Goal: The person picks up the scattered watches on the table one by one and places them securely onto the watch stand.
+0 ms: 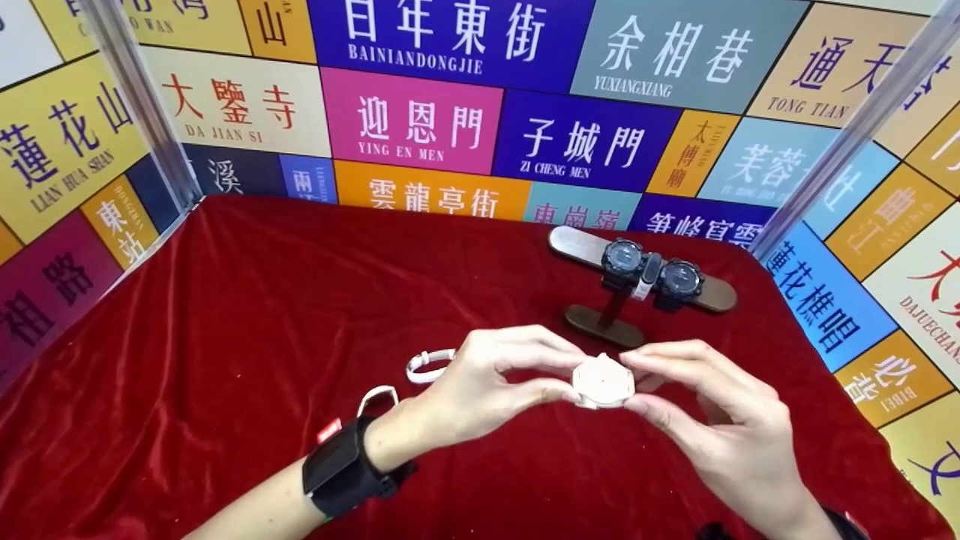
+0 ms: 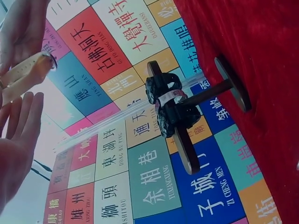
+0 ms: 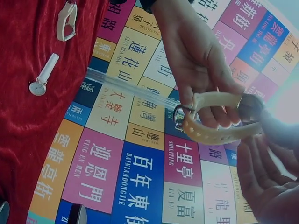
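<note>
A cream wristwatch (image 1: 603, 381) is held up between both hands above the red cloth. My left hand (image 1: 487, 379) pinches one side of it with thumb and fingers. On the opposite side, the thumb and fingertips of my right hand (image 1: 724, 412) grip its edge. The right wrist view shows the cream strap (image 3: 212, 133) bent into a loop, with holes and a metal buckle (image 3: 179, 116); the left hand (image 3: 201, 56) is against it. Part of the strap (image 2: 25, 72) also appears in the left wrist view. The right hand (image 3: 271, 179) partly hides the watch case.
Behind the hands, a wooden T-shaped stand (image 1: 604, 324) carries two black watches (image 1: 624, 257) and a slim band (image 1: 646, 276) between them. A white watch (image 1: 429, 366) and another pale watch (image 1: 379, 394) lie left on the red cloth (image 1: 247, 360). Sign-covered panels (image 1: 412, 124) enclose the table.
</note>
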Demonstrator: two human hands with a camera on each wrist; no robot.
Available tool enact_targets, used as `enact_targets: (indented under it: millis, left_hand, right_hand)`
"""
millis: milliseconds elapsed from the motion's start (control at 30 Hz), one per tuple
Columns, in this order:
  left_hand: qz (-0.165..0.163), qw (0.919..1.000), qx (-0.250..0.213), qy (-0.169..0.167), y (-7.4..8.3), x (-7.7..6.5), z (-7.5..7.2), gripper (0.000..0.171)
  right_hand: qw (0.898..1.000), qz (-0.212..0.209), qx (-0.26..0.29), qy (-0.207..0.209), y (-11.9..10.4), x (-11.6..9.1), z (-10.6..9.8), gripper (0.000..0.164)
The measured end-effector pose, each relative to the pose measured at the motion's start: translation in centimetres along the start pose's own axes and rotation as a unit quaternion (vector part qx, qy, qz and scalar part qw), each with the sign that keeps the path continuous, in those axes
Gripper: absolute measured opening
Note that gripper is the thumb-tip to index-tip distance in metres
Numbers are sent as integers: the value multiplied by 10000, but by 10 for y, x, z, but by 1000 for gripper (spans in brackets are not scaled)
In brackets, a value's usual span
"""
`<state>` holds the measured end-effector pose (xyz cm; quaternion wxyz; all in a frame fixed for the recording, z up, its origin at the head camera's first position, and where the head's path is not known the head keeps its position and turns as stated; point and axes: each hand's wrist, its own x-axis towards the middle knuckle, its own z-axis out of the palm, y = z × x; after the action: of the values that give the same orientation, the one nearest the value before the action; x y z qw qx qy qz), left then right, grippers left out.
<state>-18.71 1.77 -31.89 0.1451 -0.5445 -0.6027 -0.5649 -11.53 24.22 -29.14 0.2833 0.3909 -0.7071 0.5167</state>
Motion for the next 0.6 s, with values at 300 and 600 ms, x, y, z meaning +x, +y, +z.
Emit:
enact_targets:
  millis: [300,600]
  left_hand:
    - [149,9974,695,80,-11,-8,8,22]
    - [-197,9977,634,-166,-29,-3,14,22]
  right_hand:
    - [9823,1129,-1490,74,2,-16,2,49]
    - [9606,2098,-1819,122,11,-18,2,42]
